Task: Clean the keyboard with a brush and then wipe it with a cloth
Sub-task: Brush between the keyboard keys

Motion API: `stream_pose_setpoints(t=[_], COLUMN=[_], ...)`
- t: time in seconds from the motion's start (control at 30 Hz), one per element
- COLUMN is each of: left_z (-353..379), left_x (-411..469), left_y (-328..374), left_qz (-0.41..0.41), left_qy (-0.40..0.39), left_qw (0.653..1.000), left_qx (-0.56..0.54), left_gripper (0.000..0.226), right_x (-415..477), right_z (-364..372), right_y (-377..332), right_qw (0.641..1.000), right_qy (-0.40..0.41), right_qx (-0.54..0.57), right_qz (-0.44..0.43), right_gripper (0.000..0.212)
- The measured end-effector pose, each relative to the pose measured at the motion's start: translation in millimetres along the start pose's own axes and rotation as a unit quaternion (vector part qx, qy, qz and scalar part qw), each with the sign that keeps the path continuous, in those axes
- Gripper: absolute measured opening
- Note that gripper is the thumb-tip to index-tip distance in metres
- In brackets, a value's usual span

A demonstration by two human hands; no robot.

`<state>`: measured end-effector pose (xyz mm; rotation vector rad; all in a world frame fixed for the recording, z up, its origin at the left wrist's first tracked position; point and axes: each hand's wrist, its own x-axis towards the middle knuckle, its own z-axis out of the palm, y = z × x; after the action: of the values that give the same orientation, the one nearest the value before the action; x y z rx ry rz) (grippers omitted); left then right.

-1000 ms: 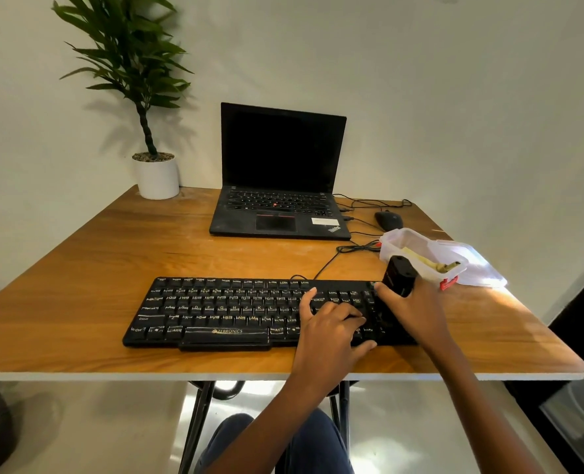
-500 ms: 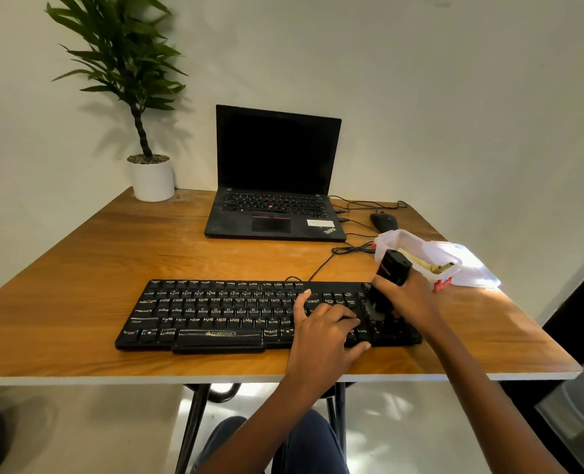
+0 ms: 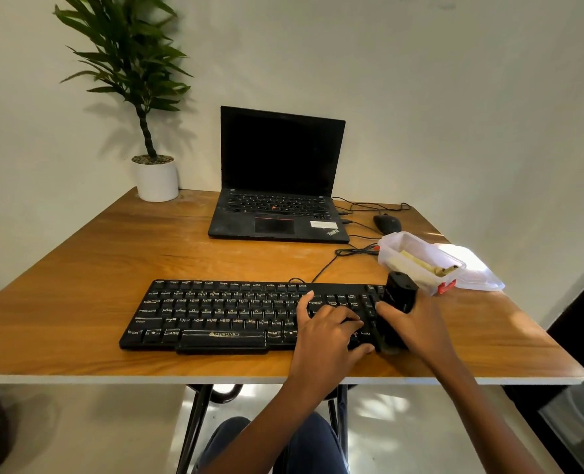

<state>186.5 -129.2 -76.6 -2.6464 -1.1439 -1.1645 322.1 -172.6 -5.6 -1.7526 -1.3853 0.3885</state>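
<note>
"Why is the left hand (image 3: pixel 328 333) resting on the keys?"

"Fingers loosely spread, pressing the keyboard (image 3: pixel 232 313) down so it won't slide on the bench (image 3: pixel 112 268), I'd guess. The right hand (image 3: pixel 420 323) grips the black brush (image 3: pixel 400 295), lower end on the right-hand keys."

"And the cloth?"

"Can't pick it out. Maybe beside that plastic box (image 3: pixel 420 258)."

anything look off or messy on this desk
Nothing spilled or broken. The clear plastic box beside the right end of the keyboard sits open, its lid lying loose on the table past it, and a yellowish tool pokes over the box rim. Cables by the mouse lie in a loose tangle.
</note>
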Motion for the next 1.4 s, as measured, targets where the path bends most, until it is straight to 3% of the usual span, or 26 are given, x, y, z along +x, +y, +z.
stream_pose_setpoints(t=[0.1,0.2,0.27,0.37,0.53,0.77,0.87,0.97,1.07,1.13,1.23,1.33,1.4], left_z=[0.6,-0.3,-0.5,-0.4,1.1,0.5,-1.0,-2.5,-3.4,-3.5,-2.3,-1.2,-1.7], left_x=[-1.3,-1.0,-0.8,-1.3,-0.1,-0.8,-0.6,-0.3,-0.3,0.4,0.4,0.3,1.1], left_y=[-0.7,0.6,0.9,1.0,0.0,0.6,0.6,0.2,0.6,0.8,0.3,0.0,-0.1], left_qz=[0.004,0.001,0.000,0.001,-0.001,0.008,0.009,0.009,0.011,0.010,0.008,0.009,0.011], left_qy=[0.000,0.001,0.000,0.000,-0.001,0.006,0.004,-0.001,-0.005,-0.005,-0.009,-0.006,-0.012], left_qw=[1.000,1.000,1.000,1.000,1.000,1.000,1.000,1.000,1.000,1.000,1.000,1.000,1.000], left_qx=[-0.002,-0.002,-0.005,-0.007,-0.006,-0.004,-0.004,-0.006,-0.001,0.002,0.003,0.002,0.005], left_gripper=[0.034,0.038,0.039,0.038,0.036,0.041,0.041,0.041,0.042,0.043,0.043,0.042,0.040], right_x=[7.2,41.2,66.1,84.9,53.2,22.0,46.2,63.6,64.6,54.6,29.6,9.5,5.1], right_z=[-10.6,-12.0,-6.5,5.9,4.4,-21.8,-18.7,-9.6,-6.6,-11.1,-21.4,-32.1,-36.6], right_y=[-3.5,-0.9,2.1,9.1,16.2,12.3,6.0,8.4,16.8,21.0,31.7,37.2,36.2], right_qw=[0.998,0.993,0.991,0.993,0.995,0.997,0.997,0.995,0.994,0.993,0.993,0.996,0.994], right_qy=[-0.036,0.056,0.086,0.066,0.040,-0.022,0.042,0.089,0.095,0.096,0.085,0.050,0.070], right_qx=[0.029,0.081,0.079,0.064,0.044,0.034,0.037,0.032,0.020,0.023,0.041,0.038,0.057], right_qz=[0.038,0.065,0.068,0.078,0.084,0.071,0.062,0.032,0.050,0.065,0.074,0.070,0.066], right_gripper=[0.018,0.011,0.022,0.031,0.012,0.016,0.012,0.042,0.051,0.042,0.009,0.013,0.010])
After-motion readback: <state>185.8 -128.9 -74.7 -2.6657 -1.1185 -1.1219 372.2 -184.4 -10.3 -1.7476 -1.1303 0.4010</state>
